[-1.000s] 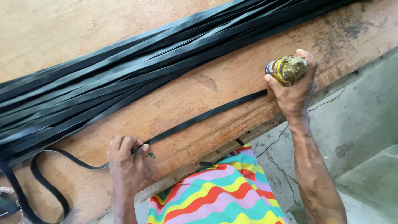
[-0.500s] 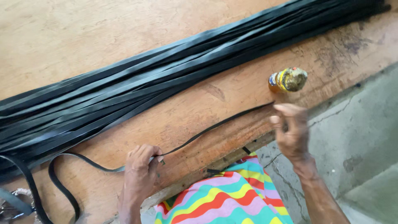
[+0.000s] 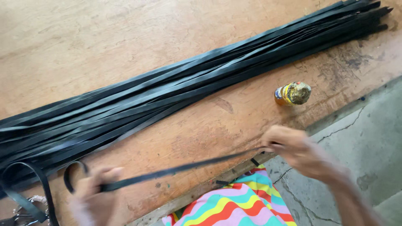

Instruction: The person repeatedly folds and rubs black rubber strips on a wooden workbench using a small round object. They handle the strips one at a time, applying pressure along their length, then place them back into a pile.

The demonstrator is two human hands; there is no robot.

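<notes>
1. Nearest the camera, a garment of wavy stripes in pink, yellow, green and red (image 3: pixel 234 207) fills the bottom edge, above a cracked grey concrete floor (image 3: pixel 356 138) at lower right.

2. The left hand (image 3: pixel 98 196), blurred, is closed around one end of a single black strap (image 3: pixel 180 169); beyond the grip the strap curls into a loop (image 3: pixel 73 173) on the board.

3. The right hand (image 3: pixel 293 148), also blurred, pinches the strap's other end between thumb and fingers at the board's near edge. The strap runs nearly straight between the two hands, just above the wood.

4. By its look the strap is light, thin and limp, like cut rubber or leather: it holds a line only under tension and would sag or twist if one end were let go. The flat faces near each end seem the surest places to grip, as its smooth surface may slip through loose fingers.

5. On the worn wooden board (image 3: pixel 125 50), a small bottle with a yellow label and a crusted cap (image 3: pixel 292 93) stands near the right hand, apart from it.

6. Farthest back, a long bundle of similar black strips (image 3: pixel 201 88) lies diagonally across the board, from lower left to upper right.
</notes>
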